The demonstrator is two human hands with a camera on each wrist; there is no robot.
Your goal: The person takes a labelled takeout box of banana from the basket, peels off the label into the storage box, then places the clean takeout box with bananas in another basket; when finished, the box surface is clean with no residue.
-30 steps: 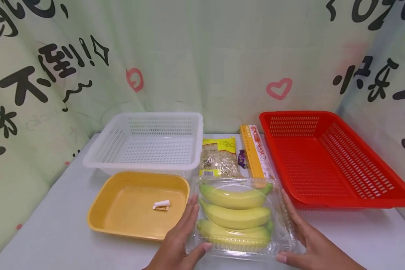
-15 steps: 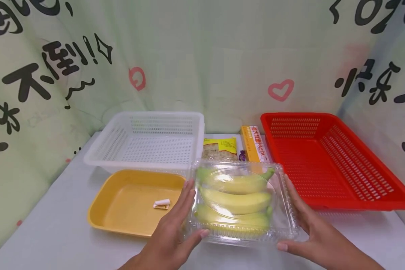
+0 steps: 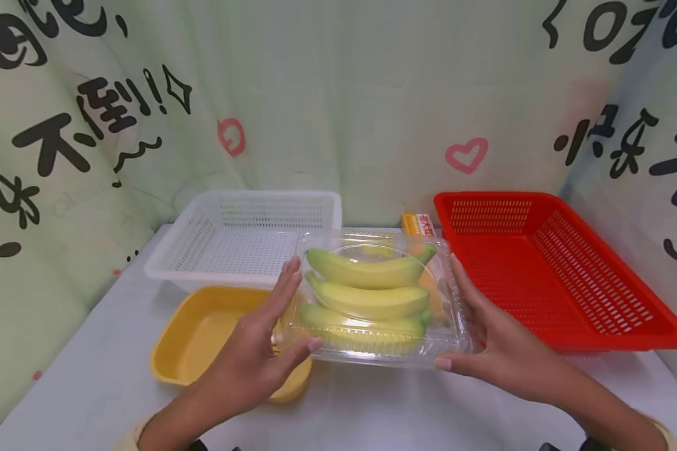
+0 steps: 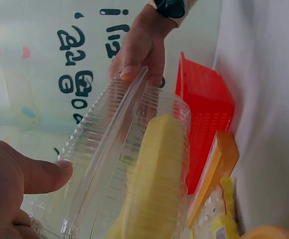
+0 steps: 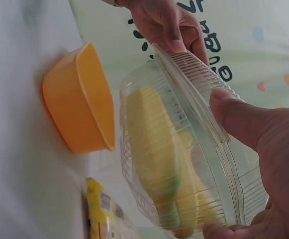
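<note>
A clear plastic clamshell box (image 3: 454, 319) with several yellow bananas (image 3: 367, 302) inside is held up off the table, lid down. My left hand (image 3: 256, 351) grips its left side, thumb at the front edge and fingers along the side. The right hand (image 3: 496, 351) grips the opposite side in the same way. Both wrist views show the box (image 4: 102, 154) in the air, with a thumb of each hand on its rim. In the right wrist view the bananas (image 5: 151, 144) show through the clear wall.
A yellow tray (image 3: 172, 351) stands front left, partly behind my left hand. A white basket (image 3: 186, 266) is behind it. On the right stands a red basket (image 3: 519, 275). Behind the box are a pasta box (image 3: 417, 224) and a yellow-topped packet (image 4: 216, 214). A printed curtain (image 3: 338, 113) hangs behind.
Both hands have raised the clamshell box of bananas and moved it slightly left. It now covers most of the packet and pasta box, and my left hand overlaps the yellow tray.
</note>
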